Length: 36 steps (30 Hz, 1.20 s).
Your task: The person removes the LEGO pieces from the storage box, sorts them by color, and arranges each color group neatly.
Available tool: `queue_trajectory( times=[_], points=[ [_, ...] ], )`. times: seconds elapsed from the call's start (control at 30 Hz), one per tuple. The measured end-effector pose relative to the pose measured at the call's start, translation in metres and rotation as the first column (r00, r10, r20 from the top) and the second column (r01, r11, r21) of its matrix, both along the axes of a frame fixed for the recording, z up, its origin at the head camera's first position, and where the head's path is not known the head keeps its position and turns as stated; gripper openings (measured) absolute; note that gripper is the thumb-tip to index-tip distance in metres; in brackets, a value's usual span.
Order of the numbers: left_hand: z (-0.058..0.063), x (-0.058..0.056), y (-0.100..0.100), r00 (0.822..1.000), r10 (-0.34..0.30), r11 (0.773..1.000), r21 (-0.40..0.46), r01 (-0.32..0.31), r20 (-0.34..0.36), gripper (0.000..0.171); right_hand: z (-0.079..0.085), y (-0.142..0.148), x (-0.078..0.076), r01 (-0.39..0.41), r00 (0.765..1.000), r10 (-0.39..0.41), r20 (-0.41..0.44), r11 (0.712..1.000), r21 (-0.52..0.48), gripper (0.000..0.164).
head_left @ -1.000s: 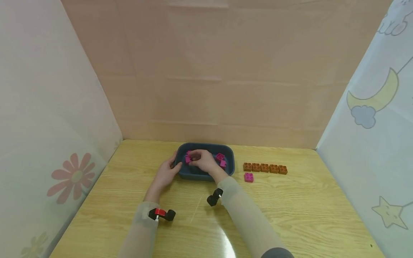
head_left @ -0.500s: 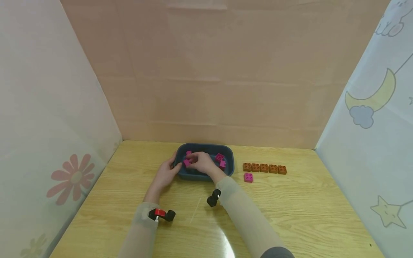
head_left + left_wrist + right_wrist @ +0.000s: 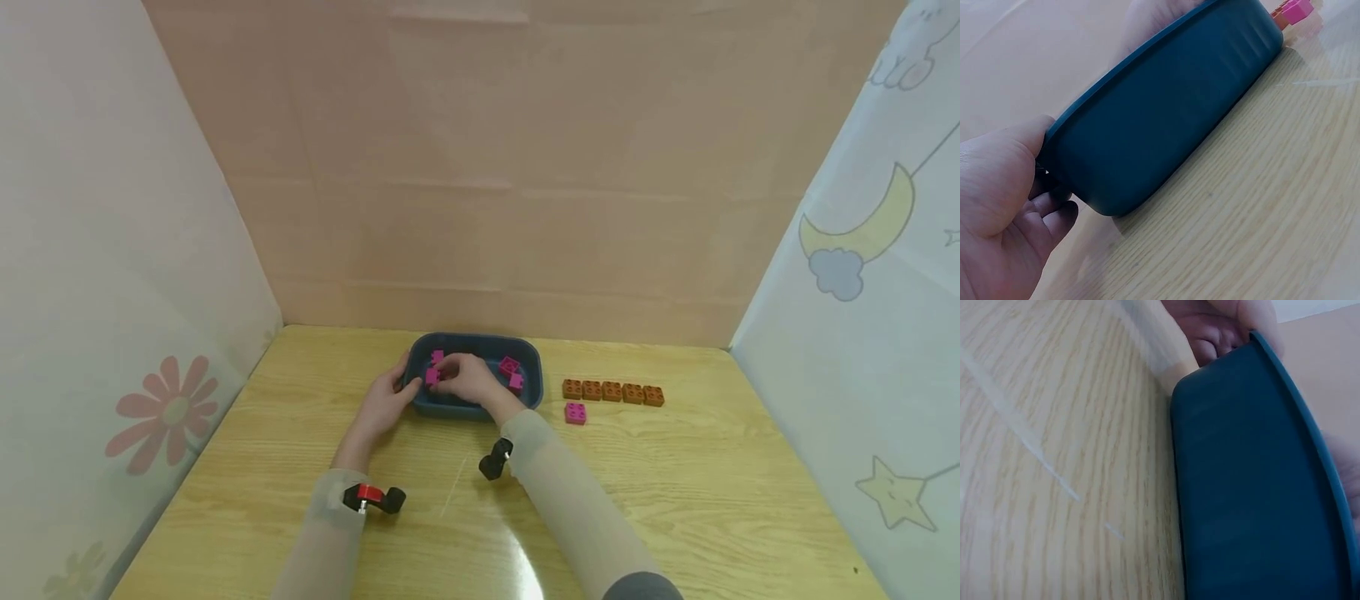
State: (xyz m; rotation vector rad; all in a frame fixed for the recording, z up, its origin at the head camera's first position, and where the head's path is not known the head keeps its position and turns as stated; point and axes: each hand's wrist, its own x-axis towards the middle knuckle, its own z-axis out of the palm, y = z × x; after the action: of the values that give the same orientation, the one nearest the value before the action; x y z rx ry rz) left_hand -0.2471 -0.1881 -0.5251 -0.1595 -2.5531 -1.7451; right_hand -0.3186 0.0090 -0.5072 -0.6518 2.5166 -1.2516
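A dark blue bin (image 3: 480, 412) stands at the back of the table with several pink toy bricks in it. My left hand (image 3: 384, 407) holds its left end, thumb at the rim; the left wrist view shows that hand (image 3: 1007, 200) against the end of the bin (image 3: 1147, 119). Inside, my right hand (image 3: 472, 379) pinches a pink brick (image 3: 432, 377) between thumb and fingers near the left end. Another pink brick (image 3: 437, 356) lies just behind it. Two more, one being this pink brick (image 3: 509, 365), lie at the right end. The bin wall hides most of the right hand in its wrist view.
Right of the bin, several orange bricks (image 3: 612, 391) form a row on the wooden table (image 3: 712, 500). One pink brick (image 3: 575, 413) sits in front of the row's left end. A tan backdrop (image 3: 480, 250) rises behind the table, with patterned sheets on both sides.
The pink brick at my right fingertips has shifted slightly toward the front left and turned. My left hand keeps its place on the bin.
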Motion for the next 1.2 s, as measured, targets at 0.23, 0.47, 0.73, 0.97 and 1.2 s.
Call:
queue_trajectory(
  times=[0.23, 0.47, 0.73, 0.97, 1.2],
  points=[
    [0.000, -0.001, -0.001, 1.000, -0.002, 1.000, -0.019, 0.002, -0.007, 0.067, 0.004, 0.007, 0.000, 0.046, 0.999, -0.046, 0.003, 0.988, -0.149, 0.040],
    [0.001, -0.006, 0.001, 0.999, 0.003, 1.000, -0.008, -0.004, -0.040, 0.066, 0.023, 0.030, 0.003, 0.088, 0.996, -0.083, 0.028, 0.930, -0.357, 0.041],
    [-0.001, -0.005, -0.003, 0.999, 0.000, 1.000, -0.024, -0.001, -0.032, 0.067, 0.038, 0.104, 0.037, 0.114, 0.989, -0.031, 0.147, 0.790, -0.603, 0.052],
    [0.012, -0.017, -0.004, 0.998, 0.007, 0.999, -0.047, -0.010, -0.062, 0.067, 0.050, 0.163, 0.038, 0.124, 0.992, -0.099, 0.076, 0.819, -0.560, 0.051],
    [0.011, -0.017, -0.002, 0.999, 0.003, 0.999, -0.054, -0.005, -0.037, 0.068, 0.039, 0.210, 0.042, 0.140, 0.990, -0.118, 0.075, 0.850, -0.508, 0.053]
  ],
)
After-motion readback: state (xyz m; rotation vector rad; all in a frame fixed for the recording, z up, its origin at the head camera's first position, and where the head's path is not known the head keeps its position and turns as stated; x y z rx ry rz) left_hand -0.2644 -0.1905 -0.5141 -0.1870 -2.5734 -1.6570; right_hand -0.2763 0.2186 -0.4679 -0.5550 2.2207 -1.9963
